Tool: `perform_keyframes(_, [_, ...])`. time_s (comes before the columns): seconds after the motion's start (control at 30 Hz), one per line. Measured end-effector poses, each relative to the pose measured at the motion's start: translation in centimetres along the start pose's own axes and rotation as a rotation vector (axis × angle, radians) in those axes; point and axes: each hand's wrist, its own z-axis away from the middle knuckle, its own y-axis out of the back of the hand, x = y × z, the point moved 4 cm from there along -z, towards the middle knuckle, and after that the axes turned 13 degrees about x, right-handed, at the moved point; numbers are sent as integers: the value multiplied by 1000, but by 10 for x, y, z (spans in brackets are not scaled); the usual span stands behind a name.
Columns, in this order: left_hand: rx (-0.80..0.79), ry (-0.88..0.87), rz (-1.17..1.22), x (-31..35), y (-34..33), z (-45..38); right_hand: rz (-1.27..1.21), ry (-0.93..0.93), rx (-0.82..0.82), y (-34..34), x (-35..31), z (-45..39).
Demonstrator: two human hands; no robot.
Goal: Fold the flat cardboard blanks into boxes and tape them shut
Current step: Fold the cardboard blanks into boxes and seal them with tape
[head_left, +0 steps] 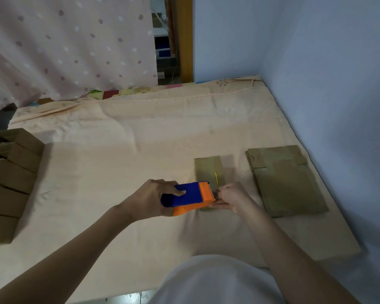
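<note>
1. Both forearms are reaching out from the white-clad lap nearest the lens, meeting over a folded box [208,172] lying on the peach-sheeted bed [119,137].
2. Left hand [149,199] is grasping a blue-and-orange tape dispenser [189,197], its orange mouth pointing right at the box's near end.
3. Right hand [230,197], just beside that mouth, seems to be pinching the tape end against the box's near end, though blur hides the tape itself.
4. Box's long axis is running away from the person, so the pull likely goes forward along it.
5. Flat blanks [285,183] are waiting at right; finished boxes [9,178] are stacking up at left.
</note>
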Motion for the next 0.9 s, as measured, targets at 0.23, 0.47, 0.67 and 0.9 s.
perform_keyframes(0.23, [-54, 18, -34, 0, -15, 5, 49, 25, -70, 5, 1, 8])
perform_keyframes(0.47, [-204, 178, 16, -6, -28, 2, -11, -3, -89, 9, 6, 12])
perform_keyframes(0.67, [-231, 207, 52, -8, -26, -6, 8, 27, -63, 9, 1, 10])
perform_keyframes(0.9, [-183, 146, 38, -6, -31, -5, -2, 19, -60, 11, 5, 4])
